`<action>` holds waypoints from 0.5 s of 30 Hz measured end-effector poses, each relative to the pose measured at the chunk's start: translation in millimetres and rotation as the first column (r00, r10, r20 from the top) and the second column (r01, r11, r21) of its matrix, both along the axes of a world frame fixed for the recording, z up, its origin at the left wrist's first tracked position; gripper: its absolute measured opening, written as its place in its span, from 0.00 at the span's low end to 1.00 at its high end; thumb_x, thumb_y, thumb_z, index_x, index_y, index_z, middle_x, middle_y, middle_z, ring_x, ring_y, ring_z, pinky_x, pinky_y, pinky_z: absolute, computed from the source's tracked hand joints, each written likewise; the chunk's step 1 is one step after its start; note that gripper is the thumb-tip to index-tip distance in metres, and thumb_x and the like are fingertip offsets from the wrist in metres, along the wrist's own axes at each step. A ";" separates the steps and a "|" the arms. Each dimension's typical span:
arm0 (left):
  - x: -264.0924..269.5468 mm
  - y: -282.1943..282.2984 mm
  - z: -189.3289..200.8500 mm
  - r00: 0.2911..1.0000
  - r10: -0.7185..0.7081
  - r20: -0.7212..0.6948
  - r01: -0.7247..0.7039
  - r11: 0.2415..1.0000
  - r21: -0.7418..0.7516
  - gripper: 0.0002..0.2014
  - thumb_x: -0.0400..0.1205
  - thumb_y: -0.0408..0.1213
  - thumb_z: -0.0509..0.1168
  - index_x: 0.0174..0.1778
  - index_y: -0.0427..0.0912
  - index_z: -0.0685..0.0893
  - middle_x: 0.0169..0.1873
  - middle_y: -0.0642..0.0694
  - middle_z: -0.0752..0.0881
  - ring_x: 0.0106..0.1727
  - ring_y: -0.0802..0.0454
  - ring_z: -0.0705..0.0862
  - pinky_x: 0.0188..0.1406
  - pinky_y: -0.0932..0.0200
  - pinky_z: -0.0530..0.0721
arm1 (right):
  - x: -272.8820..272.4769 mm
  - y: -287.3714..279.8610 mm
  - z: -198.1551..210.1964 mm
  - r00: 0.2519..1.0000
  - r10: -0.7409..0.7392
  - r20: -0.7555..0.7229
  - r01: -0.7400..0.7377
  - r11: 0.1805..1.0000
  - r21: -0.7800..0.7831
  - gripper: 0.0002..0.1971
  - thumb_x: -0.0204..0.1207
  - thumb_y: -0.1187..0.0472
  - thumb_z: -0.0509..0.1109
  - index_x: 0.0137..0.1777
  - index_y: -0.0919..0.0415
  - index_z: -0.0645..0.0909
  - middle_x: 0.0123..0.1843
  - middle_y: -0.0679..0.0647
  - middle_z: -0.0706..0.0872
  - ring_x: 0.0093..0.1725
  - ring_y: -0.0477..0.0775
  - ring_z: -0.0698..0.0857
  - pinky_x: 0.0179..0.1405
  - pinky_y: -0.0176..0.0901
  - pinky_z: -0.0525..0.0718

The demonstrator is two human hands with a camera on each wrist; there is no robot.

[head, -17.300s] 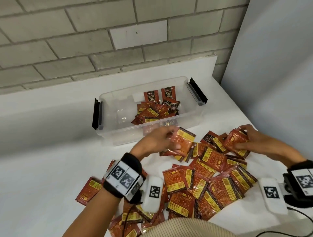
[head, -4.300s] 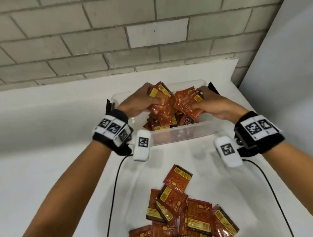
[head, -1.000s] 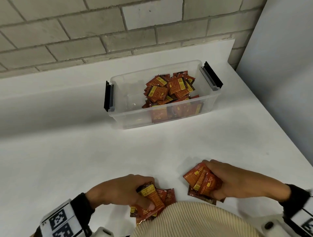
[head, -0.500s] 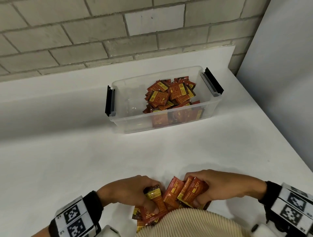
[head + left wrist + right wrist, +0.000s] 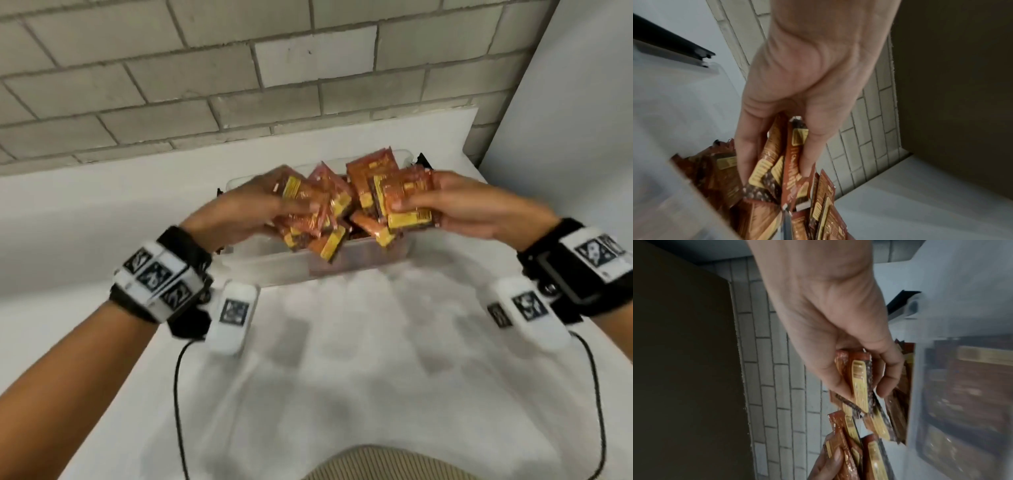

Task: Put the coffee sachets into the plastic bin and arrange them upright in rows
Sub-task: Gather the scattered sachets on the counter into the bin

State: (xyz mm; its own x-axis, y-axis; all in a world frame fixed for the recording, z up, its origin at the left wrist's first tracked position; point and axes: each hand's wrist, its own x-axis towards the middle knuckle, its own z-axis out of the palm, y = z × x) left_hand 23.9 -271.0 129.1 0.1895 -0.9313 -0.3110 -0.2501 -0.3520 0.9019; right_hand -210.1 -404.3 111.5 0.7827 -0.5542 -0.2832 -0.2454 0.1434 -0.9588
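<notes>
Nearest the camera, a beige ribbed garment edges the bare white worktop, crossed by two black cables from the wrist units. Farther out, the left hand and right hand each grip a fanned bunch of red-and-yellow coffee sachets, thumb on one side and fingers on the other, over the clear plastic bin. More sachets lie inside the bin, which stands before a grey brick wall.

Red-and-yellow coffee sachets fan out in two tilted bunches at frame centre, above the clear plastic bin holding more.
</notes>
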 end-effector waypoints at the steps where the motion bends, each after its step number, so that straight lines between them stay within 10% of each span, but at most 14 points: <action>1: 4.8 -12.5 1.4 1.000 0.022 -0.002 -0.022 1.000 0.009 0.20 0.74 0.38 0.75 0.58 0.50 0.76 0.48 0.47 0.90 0.47 0.49 0.91 0.42 0.53 0.89 | 7.7 -9.8 1.9 1.000 -0.013 -0.003 0.013 1.000 -0.025 0.14 0.71 0.69 0.71 0.57 0.60 0.82 0.53 0.56 0.91 0.53 0.53 0.90 0.56 0.44 0.87; 11: 30.4 -64.1 -36.8 0.996 0.087 -0.007 -0.085 0.989 0.124 0.37 0.71 0.23 0.76 0.70 0.46 0.65 0.59 0.36 0.82 0.53 0.43 0.87 0.49 0.50 0.89 | 56.1 -54.1 -32.8 0.940 -0.168 -0.296 0.111 0.974 -0.200 0.37 0.64 0.75 0.79 0.69 0.58 0.66 0.62 0.60 0.81 0.63 0.59 0.82 0.66 0.53 0.81; 15: 41.6 -54.8 -36.9 0.974 0.040 0.221 -0.073 0.987 0.146 0.42 0.69 0.33 0.80 0.75 0.50 0.65 0.66 0.43 0.72 0.65 0.46 0.74 0.61 0.54 0.78 | 55.7 -51.5 -36.8 0.925 -0.182 -0.334 0.093 0.960 -0.265 0.45 0.66 0.71 0.80 0.78 0.55 0.59 0.72 0.58 0.71 0.68 0.55 0.74 0.66 0.45 0.78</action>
State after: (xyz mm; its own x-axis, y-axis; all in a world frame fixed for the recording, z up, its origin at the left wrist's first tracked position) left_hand 65.5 -325.8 92.1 0.3190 -0.8620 -0.3938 -0.4092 -0.5001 0.7632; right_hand -154.4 -455.8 74.7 0.5680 -0.7349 -0.3706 -0.5670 -0.0230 -0.8234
